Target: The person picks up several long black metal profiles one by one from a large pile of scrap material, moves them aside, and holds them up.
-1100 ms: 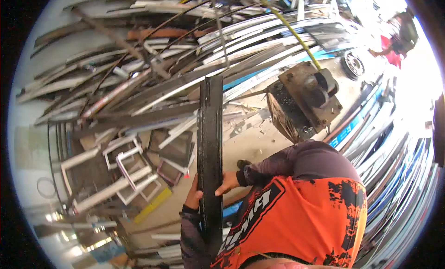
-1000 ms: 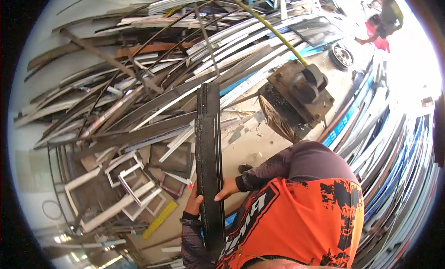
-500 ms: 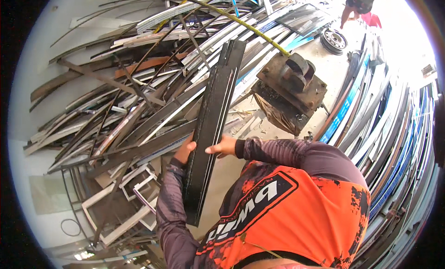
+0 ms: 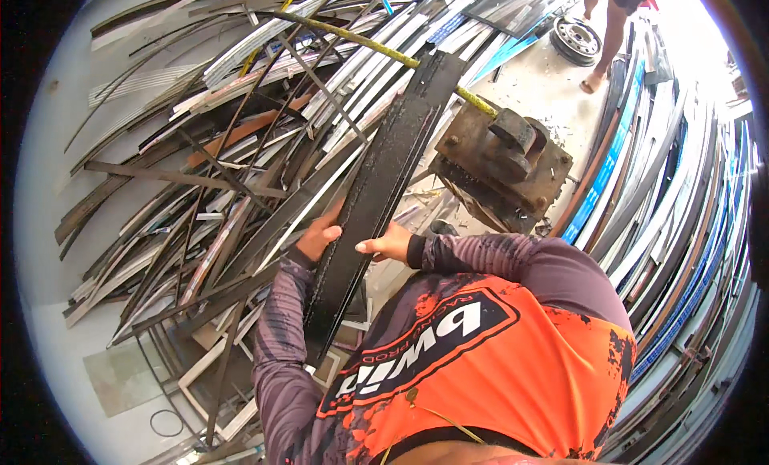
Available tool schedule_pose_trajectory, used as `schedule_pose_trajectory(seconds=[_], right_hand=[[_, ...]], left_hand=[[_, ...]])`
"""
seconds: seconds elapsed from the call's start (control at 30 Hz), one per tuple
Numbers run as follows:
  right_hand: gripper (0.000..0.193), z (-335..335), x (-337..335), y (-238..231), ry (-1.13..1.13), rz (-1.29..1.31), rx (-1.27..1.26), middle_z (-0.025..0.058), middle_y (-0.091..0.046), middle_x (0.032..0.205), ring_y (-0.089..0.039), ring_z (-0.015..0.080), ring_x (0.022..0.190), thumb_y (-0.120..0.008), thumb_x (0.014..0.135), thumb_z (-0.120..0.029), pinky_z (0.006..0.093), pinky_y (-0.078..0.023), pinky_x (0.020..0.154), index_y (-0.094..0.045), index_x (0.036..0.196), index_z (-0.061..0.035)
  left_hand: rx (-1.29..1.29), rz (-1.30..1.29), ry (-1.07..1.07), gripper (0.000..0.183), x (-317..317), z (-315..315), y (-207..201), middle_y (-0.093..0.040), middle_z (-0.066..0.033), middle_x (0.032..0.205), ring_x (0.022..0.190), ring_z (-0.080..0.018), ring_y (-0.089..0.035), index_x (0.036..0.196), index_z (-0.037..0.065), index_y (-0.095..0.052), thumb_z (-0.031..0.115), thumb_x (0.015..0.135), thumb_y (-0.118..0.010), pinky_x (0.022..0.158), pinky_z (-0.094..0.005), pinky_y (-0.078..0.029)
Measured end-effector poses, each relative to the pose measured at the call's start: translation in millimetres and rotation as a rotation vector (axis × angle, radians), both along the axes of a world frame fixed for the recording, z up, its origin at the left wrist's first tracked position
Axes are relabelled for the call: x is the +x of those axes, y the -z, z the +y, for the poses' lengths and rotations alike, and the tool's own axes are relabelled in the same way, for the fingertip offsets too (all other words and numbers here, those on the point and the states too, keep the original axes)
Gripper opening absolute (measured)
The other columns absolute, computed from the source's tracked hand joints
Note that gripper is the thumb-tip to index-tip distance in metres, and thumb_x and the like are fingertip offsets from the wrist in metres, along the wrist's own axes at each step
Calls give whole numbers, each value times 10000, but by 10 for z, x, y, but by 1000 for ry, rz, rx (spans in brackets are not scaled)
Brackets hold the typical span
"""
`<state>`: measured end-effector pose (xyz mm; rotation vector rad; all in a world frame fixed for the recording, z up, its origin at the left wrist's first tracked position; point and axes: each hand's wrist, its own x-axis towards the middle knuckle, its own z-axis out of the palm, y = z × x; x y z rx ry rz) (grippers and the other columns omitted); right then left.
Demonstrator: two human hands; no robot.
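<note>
A long dark metal profile (image 4: 376,169) with grooves along its right side is held up in front of me, tilted with its far end to the right. My left hand (image 4: 322,234) grips its left edge, the thumb showing on the face. From the right edge, my right hand (image 4: 390,243) holds it with the thumb over the face; the fingers of both hands are partly hidden behind the profile. Just right of its far part stands a rusty machine block (image 4: 506,157) with a yellow-and-black bar (image 4: 352,39) reaching out to the left, partly covered by the profile.
A tangled heap of metal strips and profiles (image 4: 216,185) fills the left. Long profiles (image 4: 657,225) lie stacked on the right. A wheel rim (image 4: 576,40) is on the floor at the back, near another person's bare leg (image 4: 613,40). Pale frames (image 4: 212,369) lie at the lower left.
Both hands still hold the profile, whose far end has swung right and now crosses in front of the yellow-and-black bar. The other person's leg has come further into view.
</note>
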<state>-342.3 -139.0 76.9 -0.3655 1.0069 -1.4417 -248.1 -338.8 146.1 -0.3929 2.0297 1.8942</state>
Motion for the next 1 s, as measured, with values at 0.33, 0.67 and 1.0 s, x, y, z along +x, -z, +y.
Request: schedule_pose_trajectory(seconds=[0.33,0.67,1.0], right_hand=[[711,-497,435,122,62,-170,-362,81,-660,1058,-618,189,918,-885,630,-208,342,-522,799,-535,1220,-22],[736,-393,46,-64,-29,-154,-263,76,-630,1125,-608,188,980,-861,673,-208,339,-529,774,-478,1282,-54],[670,-635,-116,271,195,-54,-358,71,-622,1128,-582,206,1036,-830,696,-183,356,-500,872,-507,1263,-34]], left_hand=[[-1,-224,-149,941,476,-93,-453,-436,-135,1422,1276,-239,-461,1473,-10,-281,483,762,-652,1077,-350,-336],[31,-165,-97,928,404,-366,-119,-389,-125,1456,1314,-224,-406,1484,-9,-261,444,765,-634,1095,-337,-289],[-28,5,20,915,-264,-464,-111,-338,-153,1493,1363,-233,-355,1498,-18,-207,345,776,-636,1115,-324,-250]])
